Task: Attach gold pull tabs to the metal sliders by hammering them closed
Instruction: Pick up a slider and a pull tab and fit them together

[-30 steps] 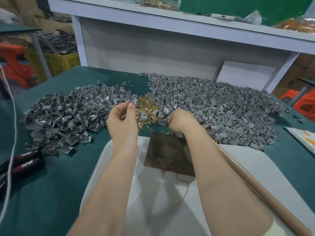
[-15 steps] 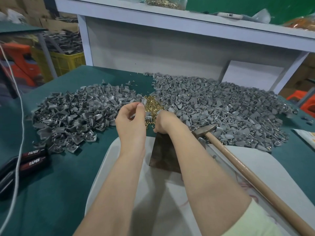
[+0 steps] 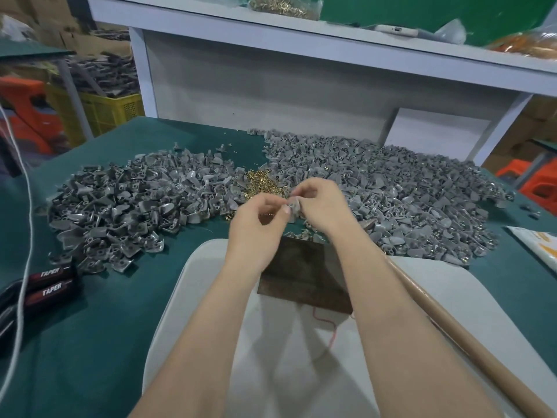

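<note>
Both hands meet above the far edge of a dark metal block [image 3: 304, 279]. My left hand [image 3: 259, 224] and my right hand [image 3: 319, 203] together pinch one grey metal slider [image 3: 294, 206] between their fingertips. Any gold tab on it is too small to make out. A small heap of gold pull tabs [image 3: 260, 182] lies just behind the hands. Grey sliders lie in a big pile on the left [image 3: 126, 206] and a bigger one on the right [image 3: 391, 191]. The hammer's wooden handle [image 3: 470, 342] lies to the right of my right forearm, its head hidden.
The block rests on a white board [image 3: 301, 357] on the green table [image 3: 90, 342]. Black tools marked TAPER [image 3: 51, 282] and a white cord [image 3: 21, 267] lie at the left. A white shelf [image 3: 301, 40] stands behind the piles.
My right hand rose from the gold heap and met the left one. Both hands now hold the slider together above the block. The view shifted slightly.
</note>
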The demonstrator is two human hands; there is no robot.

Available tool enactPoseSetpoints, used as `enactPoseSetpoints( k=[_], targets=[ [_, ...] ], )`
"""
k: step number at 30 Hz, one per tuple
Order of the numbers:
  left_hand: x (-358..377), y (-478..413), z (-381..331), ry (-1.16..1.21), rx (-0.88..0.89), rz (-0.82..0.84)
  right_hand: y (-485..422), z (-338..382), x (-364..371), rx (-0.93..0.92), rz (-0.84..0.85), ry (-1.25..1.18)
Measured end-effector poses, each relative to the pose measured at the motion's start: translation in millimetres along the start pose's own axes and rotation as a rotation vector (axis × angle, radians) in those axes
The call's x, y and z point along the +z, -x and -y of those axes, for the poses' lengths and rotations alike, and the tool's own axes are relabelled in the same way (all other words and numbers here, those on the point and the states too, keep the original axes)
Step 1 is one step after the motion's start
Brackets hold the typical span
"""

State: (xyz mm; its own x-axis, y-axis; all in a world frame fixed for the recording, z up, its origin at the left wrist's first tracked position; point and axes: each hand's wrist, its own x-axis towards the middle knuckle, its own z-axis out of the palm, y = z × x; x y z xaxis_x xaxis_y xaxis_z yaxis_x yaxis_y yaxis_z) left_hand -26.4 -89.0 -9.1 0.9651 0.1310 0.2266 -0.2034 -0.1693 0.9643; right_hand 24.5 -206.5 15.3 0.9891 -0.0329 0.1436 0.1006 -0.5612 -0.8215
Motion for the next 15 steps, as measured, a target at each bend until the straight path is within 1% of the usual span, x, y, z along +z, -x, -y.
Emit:
enactPoseSetpoints(
  k=[2, 5, 9, 11, 15],
  targets=[
    [4.9, 3.8, -0.2, -0.158, 0.062, 0.081, 15.8, -7.3, -18.5, 0.008, -0.016, -0.055],
    [7.8, 9.6, -3.5, -0.324, 0.119, 0.151, 41.9, -23.3, -41.0, 0.037, -0.024, -0.122],
    [12.2, 18.0, -9.6, -0.623, 0.170, 0.302, 65.4, -33.0, -47.3, -0.044, -0.026, -0.109],
    [13.7, 20.7, -12.9, -0.666, 0.189, 0.314, 69.2, -35.0, -42.8, -0.090, -0.028, -0.133],
    [14.7, 20.6, -13.9, -0.576, 0.215, 0.272, 69.6, -37.5, -34.6, -0.124, -0.078, -0.124]
  ],
)
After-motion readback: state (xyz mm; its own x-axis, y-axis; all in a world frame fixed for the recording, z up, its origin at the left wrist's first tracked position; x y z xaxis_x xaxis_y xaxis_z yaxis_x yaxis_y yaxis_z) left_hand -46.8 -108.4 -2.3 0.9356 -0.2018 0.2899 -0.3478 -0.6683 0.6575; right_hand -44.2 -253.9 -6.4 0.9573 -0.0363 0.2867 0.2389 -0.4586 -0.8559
